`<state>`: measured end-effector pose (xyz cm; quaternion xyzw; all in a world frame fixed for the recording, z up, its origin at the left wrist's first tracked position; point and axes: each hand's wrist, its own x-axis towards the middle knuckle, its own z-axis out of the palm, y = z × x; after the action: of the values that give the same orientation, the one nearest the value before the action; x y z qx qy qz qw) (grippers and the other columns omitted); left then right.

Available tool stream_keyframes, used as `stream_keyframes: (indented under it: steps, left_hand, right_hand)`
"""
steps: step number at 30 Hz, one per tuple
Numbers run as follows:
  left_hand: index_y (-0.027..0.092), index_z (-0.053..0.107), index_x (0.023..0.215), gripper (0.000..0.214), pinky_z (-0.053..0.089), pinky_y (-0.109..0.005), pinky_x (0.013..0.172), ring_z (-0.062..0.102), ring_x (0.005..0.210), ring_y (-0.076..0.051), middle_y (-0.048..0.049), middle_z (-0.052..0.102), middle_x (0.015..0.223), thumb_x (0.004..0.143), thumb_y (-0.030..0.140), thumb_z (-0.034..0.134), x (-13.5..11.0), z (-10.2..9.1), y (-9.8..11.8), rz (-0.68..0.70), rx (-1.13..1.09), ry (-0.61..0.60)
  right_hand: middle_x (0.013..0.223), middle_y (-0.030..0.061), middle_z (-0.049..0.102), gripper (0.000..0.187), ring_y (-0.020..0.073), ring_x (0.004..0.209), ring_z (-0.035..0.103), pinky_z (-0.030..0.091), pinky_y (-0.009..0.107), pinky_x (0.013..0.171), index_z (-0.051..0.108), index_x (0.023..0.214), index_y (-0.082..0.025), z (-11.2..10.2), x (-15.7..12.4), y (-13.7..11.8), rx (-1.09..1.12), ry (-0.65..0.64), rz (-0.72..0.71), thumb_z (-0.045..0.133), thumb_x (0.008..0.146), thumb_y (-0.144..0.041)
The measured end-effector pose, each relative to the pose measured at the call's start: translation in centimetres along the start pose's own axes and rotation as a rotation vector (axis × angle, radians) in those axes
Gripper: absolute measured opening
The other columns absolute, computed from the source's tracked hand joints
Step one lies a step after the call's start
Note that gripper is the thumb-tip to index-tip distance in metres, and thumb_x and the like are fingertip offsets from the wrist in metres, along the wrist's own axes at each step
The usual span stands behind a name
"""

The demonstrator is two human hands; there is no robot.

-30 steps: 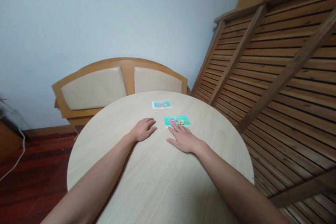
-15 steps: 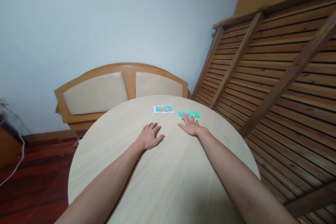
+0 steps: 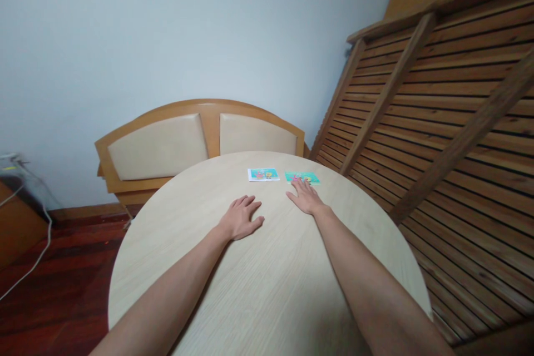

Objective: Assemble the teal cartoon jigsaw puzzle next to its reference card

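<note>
My right hand (image 3: pixel 306 198) lies palm down with its fingers spread. Its fingertips rest on the near part of a teal picture card (image 3: pixel 312 176) with pink and yellow cartoon figures, covering some of the print. Left of that lies a similar picture card (image 3: pixel 267 173) with a white left margin; neither hand touches it. Nearer to me, my left hand (image 3: pixel 240 219) is flat on the pale round table (image 3: pixel 258 300), fingers apart, holding nothing.
Behind the table stands a wooden headboard (image 3: pixel 213 128) with cream panels against the wall. A slatted wooden frame (image 3: pixel 417 117) leans at the right, close to the table's edge. A white cable (image 3: pixel 49 233) hangs down to the red wood floor at the left.
My right hand and the card under its fingertips have slid slightly away from me, closer to level with the other card. My left hand stays about where it was. The view has turned slightly left.
</note>
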<state>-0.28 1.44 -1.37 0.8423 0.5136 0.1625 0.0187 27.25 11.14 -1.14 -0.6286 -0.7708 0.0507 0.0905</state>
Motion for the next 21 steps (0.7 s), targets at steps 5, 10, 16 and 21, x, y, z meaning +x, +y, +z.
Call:
stream_keyframes:
  steps: [5, 10, 16, 21]
  left_hand:
    - [0.024, 0.048, 0.146, 0.063, 0.026, -0.049, 0.118, 0.033, 0.144, -0.034, -0.0114, 0.039, 0.155, 0.092, 0.058, 0.046, -0.1, -0.8, 0.7, -0.042, 0.026, -0.081]
    - [0.027, 0.042, 0.149, 0.065, 0.022, -0.053, 0.119, 0.025, 0.148, -0.034, -0.01, 0.028, 0.16, 0.095, 0.062, 0.037, -0.2, -0.8, 1.2, -0.095, 0.042, -0.161]
    - [0.025, 0.035, 0.153, 0.075, 0.018, -0.054, 0.119, 0.02, 0.149, -0.036, -0.0119, 0.024, 0.161, 0.093, 0.069, 0.034, -0.7, -0.9, 2.1, -0.102, 0.06, -0.173]
    - [0.024, 0.036, 0.152, 0.076, 0.018, -0.054, 0.119, 0.019, 0.149, -0.035, -0.0117, 0.022, 0.162, 0.092, 0.07, 0.036, -0.7, -1.1, 2.1, -0.109, 0.065, -0.182]
  right_hand:
    - [0.166, 0.0083, 0.008, 0.077, 0.0291, 0.152, 0.006, 0.011, 0.048, 0.121, 0.027, 0.156, -0.022, -0.3, -3.4, -1.5, 0.011, -0.065, -0.082, 0.029, 0.095, -0.067]
    - [0.165, 0.0072, 0.007, 0.086, 0.0291, 0.152, 0.005, 0.005, 0.05, 0.122, 0.019, 0.159, -0.021, -0.6, -7.2, -3.1, 0.011, -0.165, -0.143, 0.023, 0.091, -0.075]
    - [0.165, 0.0057, 0.007, 0.089, 0.0281, 0.153, 0.003, 0.003, 0.05, 0.122, 0.02, 0.159, -0.024, -0.8, -10.4, -3.8, 0.058, -0.167, -0.211, 0.022, 0.089, -0.079]
    - [0.165, 0.0054, 0.008, 0.089, 0.0293, 0.153, 0.005, 0.003, 0.049, 0.122, 0.023, 0.158, -0.024, -1.3, -10.8, -4.1, 0.076, -0.173, -0.193, 0.028, 0.088, -0.079]
